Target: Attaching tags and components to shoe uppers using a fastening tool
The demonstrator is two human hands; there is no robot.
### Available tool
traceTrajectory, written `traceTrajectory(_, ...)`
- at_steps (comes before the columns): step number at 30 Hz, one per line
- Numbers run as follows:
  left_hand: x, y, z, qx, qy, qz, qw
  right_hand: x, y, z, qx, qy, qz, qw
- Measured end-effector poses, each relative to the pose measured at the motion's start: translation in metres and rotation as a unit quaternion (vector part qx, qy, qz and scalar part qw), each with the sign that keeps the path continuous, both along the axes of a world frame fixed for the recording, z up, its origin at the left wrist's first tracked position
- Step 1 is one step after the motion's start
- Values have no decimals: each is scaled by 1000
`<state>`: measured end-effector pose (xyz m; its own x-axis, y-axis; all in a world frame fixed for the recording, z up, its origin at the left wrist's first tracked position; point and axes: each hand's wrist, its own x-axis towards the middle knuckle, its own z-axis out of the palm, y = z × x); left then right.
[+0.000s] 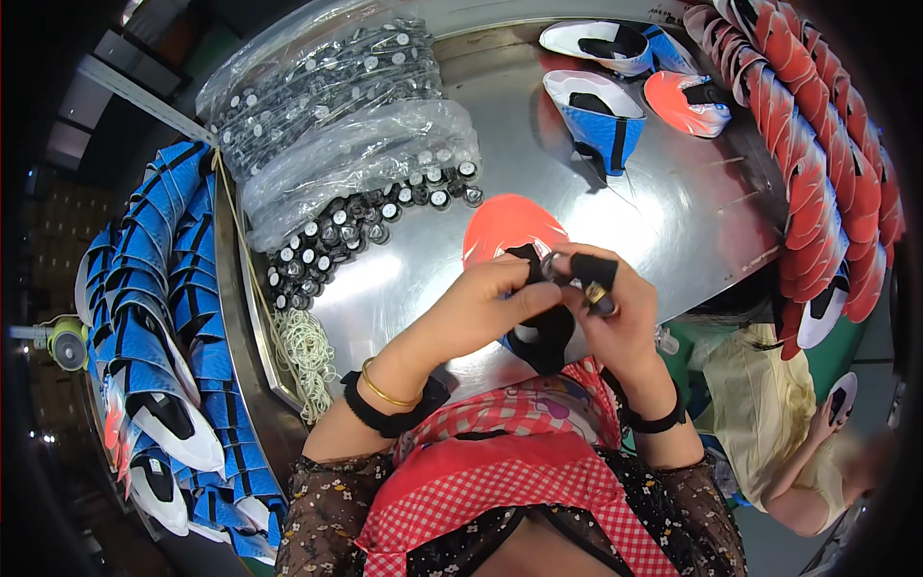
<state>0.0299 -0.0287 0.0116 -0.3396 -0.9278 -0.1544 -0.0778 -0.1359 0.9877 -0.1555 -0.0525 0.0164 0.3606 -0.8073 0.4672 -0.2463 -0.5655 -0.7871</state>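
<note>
In front of my body, both hands meet over a red-orange shoe upper point(511, 227) with a black inner part, which lies at the near edge of the metal table. My left hand point(500, 293) is closed, thumb against forefinger, at a small shiny dark piece point(552, 266). From the other side my right hand point(620, 313) is curled in, its fingertips at the same spot. Black wrapping covers one of its fingers, and a gold-coloured ring shows. What exactly lies between the fingertips is too small and partly hidden.
Left on the metal table point(423, 260) lie plastic-wrapped rows of small black parts with white tops point(336, 226) and a pale cord bundle point(306, 356). Shoe uppers point(596, 115) lie at the back. Blue stacks point(183, 317) and red stacks point(817, 183) flank me; another person point(769, 423) sits right.
</note>
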Motion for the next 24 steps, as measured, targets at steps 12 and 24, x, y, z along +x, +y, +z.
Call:
traceTrajectory(12,-10,22,-33,-321,-426,39,845,-2,0,-14,265,-33,-73,961)
traceTrajectory(24,-3,35,-11,-412,-390,125,814,8,1,-7,81,144,-4,986)
